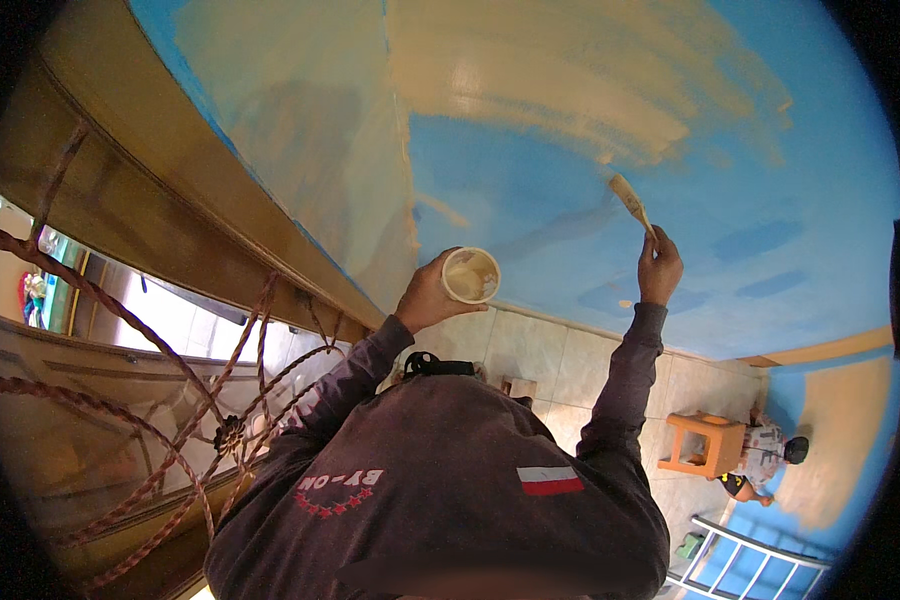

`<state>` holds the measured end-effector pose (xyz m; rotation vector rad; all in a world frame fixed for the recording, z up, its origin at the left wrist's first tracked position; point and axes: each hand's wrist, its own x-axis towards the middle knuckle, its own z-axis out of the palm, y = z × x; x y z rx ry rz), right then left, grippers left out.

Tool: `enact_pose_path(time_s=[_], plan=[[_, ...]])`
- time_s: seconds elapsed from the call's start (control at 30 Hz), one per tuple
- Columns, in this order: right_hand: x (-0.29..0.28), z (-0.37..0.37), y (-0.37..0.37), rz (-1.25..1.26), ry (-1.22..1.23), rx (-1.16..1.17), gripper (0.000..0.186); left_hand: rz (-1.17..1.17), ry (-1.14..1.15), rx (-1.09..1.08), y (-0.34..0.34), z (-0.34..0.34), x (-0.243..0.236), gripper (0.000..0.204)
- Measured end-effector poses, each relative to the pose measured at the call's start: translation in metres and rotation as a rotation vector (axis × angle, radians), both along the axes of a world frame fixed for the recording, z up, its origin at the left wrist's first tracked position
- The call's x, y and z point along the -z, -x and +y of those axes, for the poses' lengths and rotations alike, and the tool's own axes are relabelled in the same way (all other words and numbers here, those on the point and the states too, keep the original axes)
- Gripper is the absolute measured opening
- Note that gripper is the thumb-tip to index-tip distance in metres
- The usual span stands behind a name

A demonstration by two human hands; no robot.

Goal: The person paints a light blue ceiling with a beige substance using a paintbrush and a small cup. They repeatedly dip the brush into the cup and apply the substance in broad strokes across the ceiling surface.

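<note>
Brush (629, 200) held; railing (230, 435) left; stool (725, 448), ladder (760, 543) right.

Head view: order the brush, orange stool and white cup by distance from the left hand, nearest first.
1. White cup: held in the left hand.
2. Brush: to the right, in the right hand, against the blue wall area.
3. Orange stool: farthest, lower right, on the tiled floor.

The head camera (a fisheye) faces down over both hands (432, 295) (660, 270).
</note>
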<state>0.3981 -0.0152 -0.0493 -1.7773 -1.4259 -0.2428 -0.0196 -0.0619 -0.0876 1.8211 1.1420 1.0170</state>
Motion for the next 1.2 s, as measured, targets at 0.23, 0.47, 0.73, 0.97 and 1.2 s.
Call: enact_pose_path(time_s=[0.23, 0.47, 0.73, 0.97, 1.2], plan=[[0.021, 0.016, 0.11, 0.377, 0.047, -0.466, 0.031, 0.032, -0.013, -0.01, -0.001, -0.004, -0.001, 0.09], [0.005, 0.091, 0.231, 0.079, -0.045, -0.634, 0.023, -0.013, 0.009, -0.048, 0.001, -0.006, 0.004, 0.087], [-0.003, 0.118, 0.242, 0.054, 0.065, -0.523, 0.025, -0.005, 0.02, -0.093, 0.011, -0.007, -0.001, 0.086], [-0.001, 0.089, 0.128, 0.128, -0.051, -0.364, 0.023, 0.014, 0.021, -0.041, -0.002, 0.002, -0.003, 0.087], [-0.011, 0.03, 0.004, 0.047, -0.029, -0.146, 0.023, 0.074, -0.054, 0.054, -0.026, 0.014, 0.0, 0.084]])
